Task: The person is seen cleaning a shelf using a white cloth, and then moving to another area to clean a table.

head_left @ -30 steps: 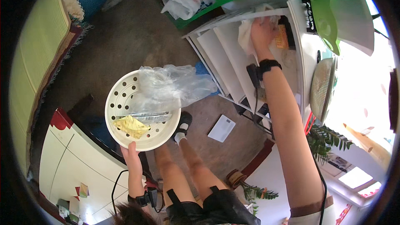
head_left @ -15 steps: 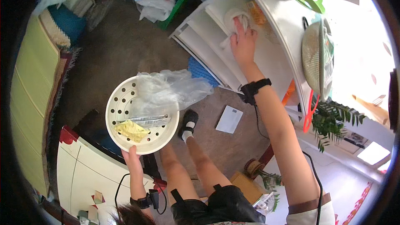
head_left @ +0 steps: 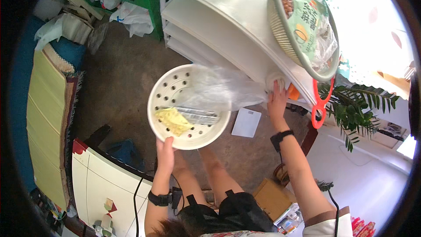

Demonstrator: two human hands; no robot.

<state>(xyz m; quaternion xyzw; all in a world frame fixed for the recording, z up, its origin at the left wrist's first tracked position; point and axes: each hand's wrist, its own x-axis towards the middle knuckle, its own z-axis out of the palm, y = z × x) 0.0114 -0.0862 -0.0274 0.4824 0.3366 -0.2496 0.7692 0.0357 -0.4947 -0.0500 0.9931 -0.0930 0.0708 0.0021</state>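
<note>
My left hand (head_left: 165, 153) grips the near rim of a round cream plastic basket (head_left: 156, 92) with holes in its bottom. Inside lie a crumpled yellow packet (head_left: 174, 121), a silvery clear-wrapped packet (head_left: 199, 116) and a cloudy clear plastic bag (head_left: 219, 88), whose end trails over the right rim toward my right hand. At the right end of the white shelf unit, my right hand (head_left: 277, 105) has its fingers closed over a round white thing (head_left: 275, 79); its kind is unclear. An orange thing (head_left: 293, 92) sits just beside those fingers.
A grey-green mesh basket (head_left: 275, 22) with packages stands on top of the white shelf unit (head_left: 210, 35). A red handled tool (head_left: 320, 105) hangs at its edge by a leafy plant (head_left: 364, 101). A flat white scale (head_left: 246, 122) lies on the floor. A white cabinet (head_left: 105, 175) is at lower left.
My right hand has moved from inside the middle of the shelf to its right end, with the white thing under its fingers. The held basket has shifted right, and the view has turned.
</note>
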